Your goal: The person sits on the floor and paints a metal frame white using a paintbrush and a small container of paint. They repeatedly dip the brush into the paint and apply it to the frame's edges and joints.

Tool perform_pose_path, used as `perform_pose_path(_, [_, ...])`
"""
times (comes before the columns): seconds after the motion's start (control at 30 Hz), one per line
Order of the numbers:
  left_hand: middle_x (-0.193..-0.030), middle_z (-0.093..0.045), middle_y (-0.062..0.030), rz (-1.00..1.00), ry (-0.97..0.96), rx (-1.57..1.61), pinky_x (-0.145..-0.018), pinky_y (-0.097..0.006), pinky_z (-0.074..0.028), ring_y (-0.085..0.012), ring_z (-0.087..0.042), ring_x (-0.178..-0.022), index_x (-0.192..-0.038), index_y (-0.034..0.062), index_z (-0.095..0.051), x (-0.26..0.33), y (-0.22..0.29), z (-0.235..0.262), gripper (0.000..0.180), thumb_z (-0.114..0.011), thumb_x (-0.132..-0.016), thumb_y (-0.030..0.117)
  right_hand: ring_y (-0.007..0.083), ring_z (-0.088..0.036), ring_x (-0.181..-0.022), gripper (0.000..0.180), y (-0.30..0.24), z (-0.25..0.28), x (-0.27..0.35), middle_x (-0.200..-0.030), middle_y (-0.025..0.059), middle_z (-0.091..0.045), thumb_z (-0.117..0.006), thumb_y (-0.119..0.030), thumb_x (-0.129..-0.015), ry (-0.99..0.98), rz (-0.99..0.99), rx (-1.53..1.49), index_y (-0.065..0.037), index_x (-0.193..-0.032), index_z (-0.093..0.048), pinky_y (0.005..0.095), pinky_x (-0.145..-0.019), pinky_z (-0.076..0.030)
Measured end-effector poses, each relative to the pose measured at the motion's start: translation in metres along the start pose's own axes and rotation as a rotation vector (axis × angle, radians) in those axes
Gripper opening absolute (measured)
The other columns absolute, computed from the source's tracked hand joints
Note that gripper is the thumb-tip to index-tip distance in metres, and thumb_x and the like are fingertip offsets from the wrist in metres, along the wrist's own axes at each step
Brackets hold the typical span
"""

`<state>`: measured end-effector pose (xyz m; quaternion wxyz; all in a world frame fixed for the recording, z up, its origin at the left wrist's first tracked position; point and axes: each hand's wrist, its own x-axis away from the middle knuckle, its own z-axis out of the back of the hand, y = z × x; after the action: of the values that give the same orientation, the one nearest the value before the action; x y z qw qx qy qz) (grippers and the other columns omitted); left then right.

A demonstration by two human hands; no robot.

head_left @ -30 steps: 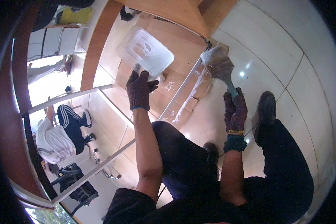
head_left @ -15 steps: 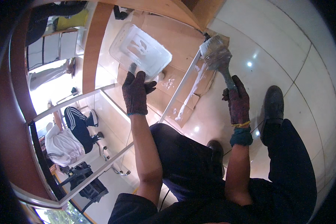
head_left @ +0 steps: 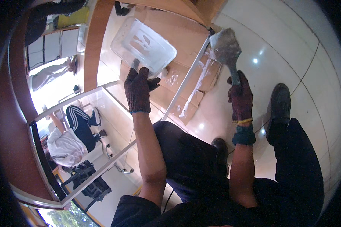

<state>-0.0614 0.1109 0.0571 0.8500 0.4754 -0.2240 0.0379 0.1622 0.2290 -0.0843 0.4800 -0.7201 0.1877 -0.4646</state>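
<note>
My left hand (head_left: 137,91), in a dark knitted glove, is closed on the near edge of a translucent plastic tub (head_left: 122,41). White paint coats the tub's inside, with bare streaks on the bottom. My right hand (head_left: 241,99), gloved likewise, grips the handle of a wide paintbrush (head_left: 226,47). Its whitish, paint-smeared head points away from me, beside the far end of a thin white bar (head_left: 187,79). Between tub and brush there is a gap.
Beneath lies a cardboard sheet (head_left: 178,24) with white paint smears. A wooden panel (head_left: 206,13) stands at the far side. Leftward are a white frame (head_left: 96,174), a seated person (head_left: 66,147) and a black chair (head_left: 91,181). Glossy tiles (head_left: 276,56) stretch to the right.
The paintbrush has moved slightly up and to the right, its head tilting a little. The tub has shifted slightly upward in view, still in my left hand.
</note>
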Motion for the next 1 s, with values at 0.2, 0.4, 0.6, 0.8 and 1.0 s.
perform_pose_path(0.2, [-0.097,-0.064,-0.0183,-0.034,-0.008,0.03,-0.051,-0.029,-0.056,-0.0233,-0.066,-0.062,-0.136,0.0012,-0.038,0.001,0.003,-0.007,0.052,-0.053,-0.087,0.011,0.0128,-0.056,-0.07,0.05,0.039,-0.011,-0.019,-0.096,0.0082,-0.06,-0.045,-0.004,-0.083,-0.027,0.206,0.285,-0.004,-0.134,-0.04,0.0254,-0.062,-0.049])
perform_pose_path(0.4, [-0.097,-0.064,-0.0183,-0.04,-0.008,0.02,-0.051,-0.029,-0.055,-0.0231,-0.066,-0.062,-0.136,0.001,-0.038,0.0,0.0,-0.007,0.052,-0.053,-0.086,0.011,0.0089,-0.053,-0.065,0.05,0.034,-0.016,-0.008,-0.091,0.0055,-0.061,-0.045,-0.005,-0.084,0.065,0.272,0.278,-0.005,-0.133,-0.042,0.0234,-0.057,-0.046])
perform_pose_path(0.6, [-0.096,-0.064,-0.0183,-0.031,-0.003,-0.009,-0.051,-0.028,-0.055,-0.0229,-0.066,-0.062,-0.136,0.0014,-0.038,-0.003,0.0,-0.015,0.053,-0.053,-0.086,0.012,0.0224,-0.054,-0.083,0.045,0.021,-0.025,-0.023,-0.104,0.0132,-0.059,-0.051,-0.014,-0.086,0.024,0.074,0.289,-0.003,-0.129,-0.044,0.0313,-0.069,-0.047])
perform_pose_path(0.8, [-0.097,-0.064,-0.0191,-0.043,-0.019,0.0,-0.051,-0.028,-0.055,-0.0229,-0.066,-0.062,-0.136,0.0001,-0.037,0.0,0.001,-0.012,0.054,-0.053,-0.086,0.012,0.0247,-0.057,-0.093,0.045,0.033,-0.025,-0.003,-0.109,0.0162,-0.058,-0.053,-0.014,-0.086,0.08,0.076,0.093,-0.001,-0.128,-0.044,0.0315,-0.075,-0.047])
perform_pose_path(1.0, [-0.097,-0.064,-0.0189,-0.056,-0.01,0.008,-0.052,-0.028,-0.055,-0.0227,-0.066,-0.064,-0.136,-0.0004,-0.037,0.003,0.003,-0.014,0.053,-0.052,-0.087,0.012,0.0115,-0.057,-0.078,0.044,0.042,-0.034,-0.023,-0.096,0.0081,-0.06,-0.046,-0.012,-0.088,0.103,0.26,0.229,-0.002,-0.131,-0.043,0.0233,-0.062,-0.049])
